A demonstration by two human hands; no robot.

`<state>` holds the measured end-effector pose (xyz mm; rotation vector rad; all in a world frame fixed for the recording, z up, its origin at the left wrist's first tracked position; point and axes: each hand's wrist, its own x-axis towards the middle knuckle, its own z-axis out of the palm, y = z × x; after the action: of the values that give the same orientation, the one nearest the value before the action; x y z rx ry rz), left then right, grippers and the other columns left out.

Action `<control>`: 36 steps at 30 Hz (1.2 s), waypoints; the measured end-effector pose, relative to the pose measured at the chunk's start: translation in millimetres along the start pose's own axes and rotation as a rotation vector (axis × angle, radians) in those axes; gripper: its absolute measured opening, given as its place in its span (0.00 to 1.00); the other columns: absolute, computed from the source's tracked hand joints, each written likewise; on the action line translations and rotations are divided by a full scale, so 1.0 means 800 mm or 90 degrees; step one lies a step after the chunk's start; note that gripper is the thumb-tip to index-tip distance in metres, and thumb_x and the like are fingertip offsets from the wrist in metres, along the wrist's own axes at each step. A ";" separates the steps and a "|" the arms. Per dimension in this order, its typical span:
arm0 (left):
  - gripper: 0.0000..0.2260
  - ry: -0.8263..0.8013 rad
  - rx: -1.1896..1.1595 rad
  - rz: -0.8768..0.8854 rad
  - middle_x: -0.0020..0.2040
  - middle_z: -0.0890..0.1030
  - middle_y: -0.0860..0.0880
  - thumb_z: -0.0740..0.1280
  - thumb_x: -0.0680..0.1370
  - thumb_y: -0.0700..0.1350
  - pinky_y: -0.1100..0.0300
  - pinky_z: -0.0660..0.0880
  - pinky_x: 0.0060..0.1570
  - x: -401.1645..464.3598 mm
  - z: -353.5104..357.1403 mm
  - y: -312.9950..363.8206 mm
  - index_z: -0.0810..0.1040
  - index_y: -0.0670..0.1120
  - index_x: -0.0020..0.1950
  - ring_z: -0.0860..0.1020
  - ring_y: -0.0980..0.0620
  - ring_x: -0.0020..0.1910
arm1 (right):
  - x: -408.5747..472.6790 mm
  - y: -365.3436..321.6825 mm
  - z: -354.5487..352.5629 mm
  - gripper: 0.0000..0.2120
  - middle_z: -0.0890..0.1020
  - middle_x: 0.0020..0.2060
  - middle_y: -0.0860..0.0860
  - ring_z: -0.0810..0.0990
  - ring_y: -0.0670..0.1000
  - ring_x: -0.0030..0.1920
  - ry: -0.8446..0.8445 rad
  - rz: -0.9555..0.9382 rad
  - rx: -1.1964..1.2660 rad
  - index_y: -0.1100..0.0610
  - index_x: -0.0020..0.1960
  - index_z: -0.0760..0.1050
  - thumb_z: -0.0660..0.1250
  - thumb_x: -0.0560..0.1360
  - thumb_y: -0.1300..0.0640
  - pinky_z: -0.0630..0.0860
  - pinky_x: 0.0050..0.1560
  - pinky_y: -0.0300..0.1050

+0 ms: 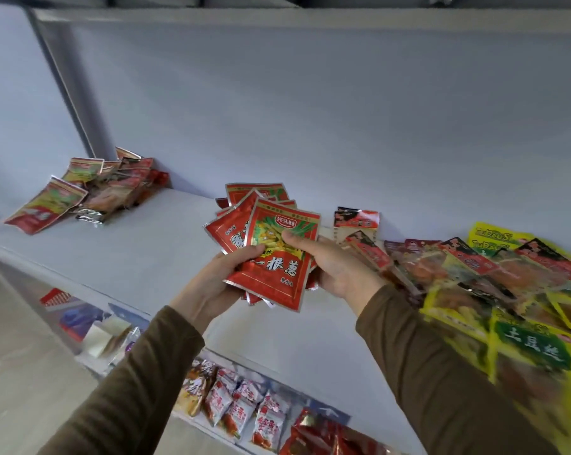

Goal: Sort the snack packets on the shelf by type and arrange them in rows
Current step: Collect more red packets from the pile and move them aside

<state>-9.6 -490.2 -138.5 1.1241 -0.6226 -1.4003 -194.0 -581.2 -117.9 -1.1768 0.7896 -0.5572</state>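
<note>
Red packets (274, 257) fanned, upright, tilted; left hand (212, 284), right hand (336, 267) gripping.

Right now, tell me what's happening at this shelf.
A person holds a fanned stack of red snack packets in both hands, left hand under it, right hand at its side, above the white shelf. A small pile of mixed packets lies at the far left, and a jumble of yellow and red packets at the right is unsorted.

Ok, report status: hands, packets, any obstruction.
Left hand and right hand both grip a fanned stack of red packets above the shelf. Mixed pile unsorted at right. Nothing blocking.
</note>
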 end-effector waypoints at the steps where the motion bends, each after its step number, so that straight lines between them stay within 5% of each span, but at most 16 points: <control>1: 0.30 -0.007 0.013 -0.005 0.59 0.86 0.43 0.81 0.67 0.48 0.46 0.84 0.49 -0.002 -0.023 0.010 0.76 0.46 0.67 0.85 0.40 0.57 | 0.009 0.003 0.021 0.29 0.88 0.50 0.53 0.88 0.54 0.48 -0.001 -0.001 0.001 0.54 0.63 0.78 0.78 0.66 0.44 0.83 0.40 0.46; 6: 0.34 -0.028 0.124 -0.041 0.61 0.85 0.43 0.82 0.67 0.50 0.45 0.81 0.58 -0.004 -0.151 0.068 0.75 0.45 0.69 0.84 0.41 0.59 | 0.061 0.022 0.137 0.26 0.87 0.51 0.53 0.88 0.54 0.49 0.023 -0.028 0.015 0.54 0.63 0.77 0.78 0.68 0.49 0.83 0.41 0.45; 10: 0.31 -0.012 0.143 -0.042 0.58 0.86 0.44 0.79 0.68 0.48 0.47 0.82 0.53 0.004 -0.200 0.095 0.74 0.45 0.69 0.86 0.42 0.55 | 0.093 0.042 0.190 0.23 0.87 0.52 0.51 0.87 0.54 0.50 0.081 -0.066 0.041 0.51 0.63 0.76 0.78 0.71 0.49 0.82 0.46 0.48; 19: 0.28 0.065 0.244 -0.017 0.59 0.85 0.45 0.78 0.74 0.48 0.41 0.79 0.63 0.071 -0.268 0.141 0.72 0.48 0.71 0.86 0.42 0.55 | 0.188 0.063 0.247 0.20 0.87 0.51 0.48 0.87 0.51 0.50 0.145 -0.083 0.061 0.46 0.64 0.74 0.74 0.75 0.45 0.82 0.44 0.45; 25: 0.27 0.105 0.252 0.009 0.57 0.86 0.46 0.79 0.74 0.45 0.41 0.82 0.56 0.130 -0.306 0.161 0.71 0.50 0.69 0.87 0.42 0.49 | 0.259 0.064 0.272 0.12 0.88 0.49 0.50 0.87 0.52 0.48 0.156 -0.051 0.072 0.49 0.63 0.75 0.68 0.80 0.51 0.81 0.42 0.46; 29: 0.25 0.119 0.229 0.036 0.54 0.86 0.47 0.79 0.74 0.43 0.53 0.84 0.37 0.164 -0.337 0.180 0.71 0.53 0.66 0.88 0.47 0.42 | 0.310 0.052 0.293 0.12 0.88 0.49 0.51 0.87 0.52 0.48 0.186 -0.052 0.076 0.51 0.62 0.76 0.69 0.79 0.56 0.81 0.43 0.47; 32: 0.31 0.136 0.244 0.064 0.55 0.83 0.50 0.79 0.74 0.43 0.50 0.84 0.41 0.189 -0.356 0.195 0.64 0.56 0.69 0.86 0.45 0.46 | 0.348 0.048 0.308 0.12 0.87 0.49 0.51 0.87 0.53 0.47 0.210 -0.050 0.086 0.50 0.62 0.76 0.70 0.79 0.55 0.81 0.41 0.48; 36: 0.29 0.116 0.278 0.075 0.57 0.83 0.50 0.78 0.75 0.44 0.52 0.82 0.41 0.221 -0.383 0.214 0.66 0.54 0.70 0.85 0.47 0.48 | 0.394 0.046 0.330 0.13 0.88 0.47 0.50 0.88 0.53 0.45 0.239 -0.050 0.109 0.47 0.63 0.75 0.70 0.79 0.52 0.82 0.39 0.48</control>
<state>362.1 -616.4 -156.3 1.5135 -0.8721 -1.0709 207.5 -649.7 -184.9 -0.9595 0.9956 -0.9102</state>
